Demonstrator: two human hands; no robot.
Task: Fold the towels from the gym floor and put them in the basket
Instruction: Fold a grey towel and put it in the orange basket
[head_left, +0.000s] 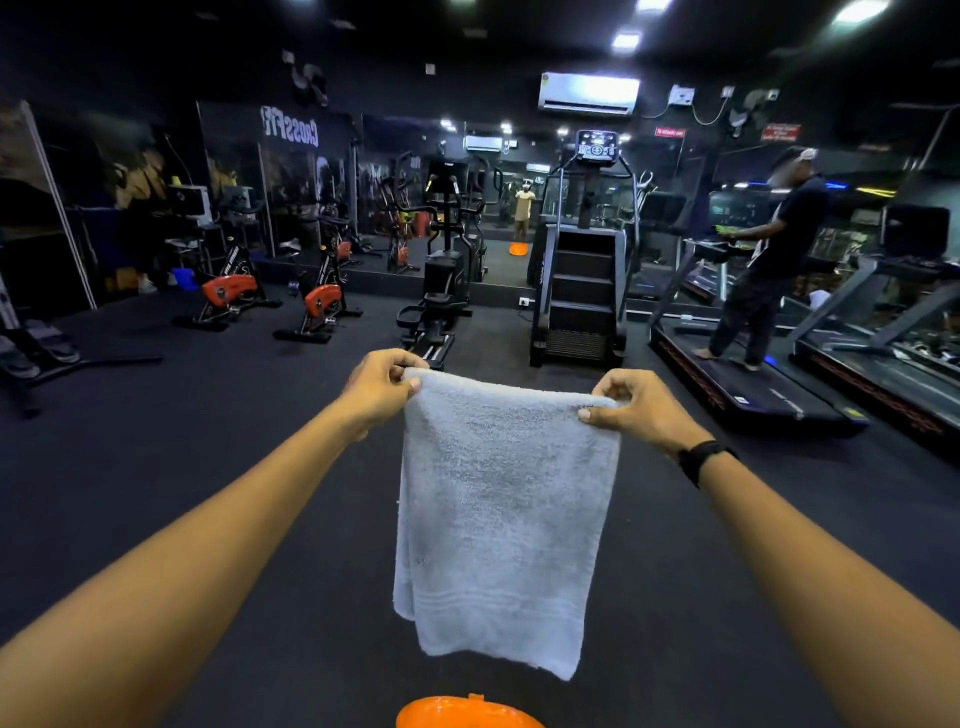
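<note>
A pale grey towel (498, 519) hangs doubled over in front of me, its folded top edge stretched level between my hands. My left hand (379, 387) pinches the top left corner and my right hand (639, 402) pinches the top right corner; a black band sits on the right wrist. Below the towel's lower edge, the rim of an orange basket (467, 713) shows at the bottom of the view. What is inside the basket is out of view.
Dark rubber floor (208, 467) spreads around me. Ahead stand a stair climber (582, 291), an elliptical (441, 291) and two orange exercise bikes (322, 306). A person walks on a treadmill (748, 384) at the right. Mirrors line the far wall.
</note>
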